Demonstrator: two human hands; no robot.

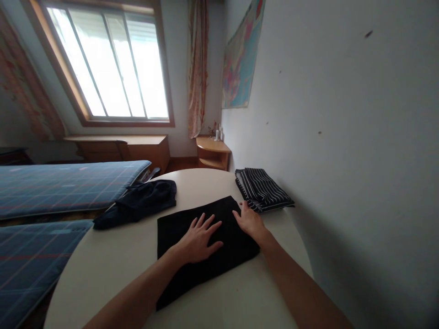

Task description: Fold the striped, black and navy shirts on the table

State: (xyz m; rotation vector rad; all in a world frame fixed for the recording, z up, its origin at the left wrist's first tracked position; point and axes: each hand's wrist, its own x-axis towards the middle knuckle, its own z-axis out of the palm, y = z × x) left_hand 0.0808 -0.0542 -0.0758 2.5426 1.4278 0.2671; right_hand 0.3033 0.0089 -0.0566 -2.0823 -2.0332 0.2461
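In the head view, a black cloth is laid flat on a round white counter, near the middle of its surface. The left hand is placed palm down on the cloth. Its fingers are spread, with visible gaps between them, and are extended toward the far side; the thumb is held apart from them and pointed to the right. Nothing is seen to be gripped by this hand.

The right hand is positioned at the right edge of the cloth. Its fingers are partly bent and set apart, with the thumb directed toward the cloth; whether the edge is pinched cannot be told. The fingertips are located just beside a striped cloth, which is folded and set at the far right of the counter. Contact between the two cannot be confirmed.

A dark garment is bunched at the far left rim of the counter, apart from both hands. Beyond that rim, two blue plaid mattresses are positioned. A desk is located below the window, and a small corner shelf is placed against the wall, below a map.
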